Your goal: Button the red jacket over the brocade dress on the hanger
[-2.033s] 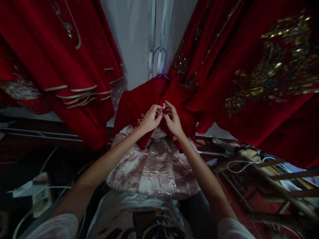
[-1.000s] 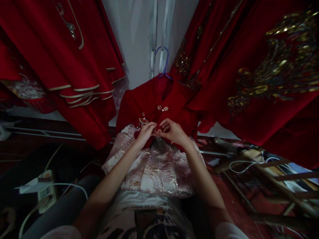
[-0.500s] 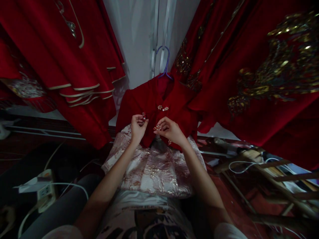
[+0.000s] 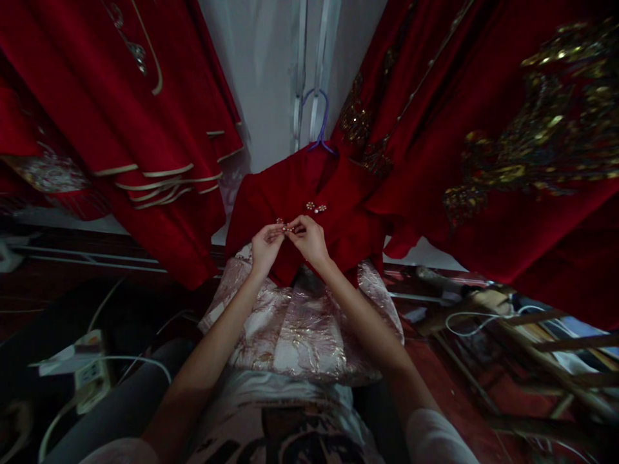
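A small red velvet jacket (image 4: 338,193) hangs on a purple hanger (image 4: 316,122) in front of me, over a pale pink brocade skirt (image 4: 300,322). One jewelled clasp (image 4: 316,207) on its chest is fastened. Just below it, my left hand (image 4: 265,248) and my right hand (image 4: 307,240) meet at the jacket's front. Both pinch the two halves of a second jewelled clasp (image 4: 286,226) between their fingertips, holding them together.
Red embroidered garments hang at the left (image 4: 120,116) and right (image 4: 507,148), close on both sides. A white power strip (image 4: 89,380) with cables lies on the floor at the lower left. Wooden slats and a white cord (image 4: 507,322) sit at the right.
My hands dropped from the upper clasp, now fastened, to the jacket's lower front. They parted with a clasp half in each, then came together again.
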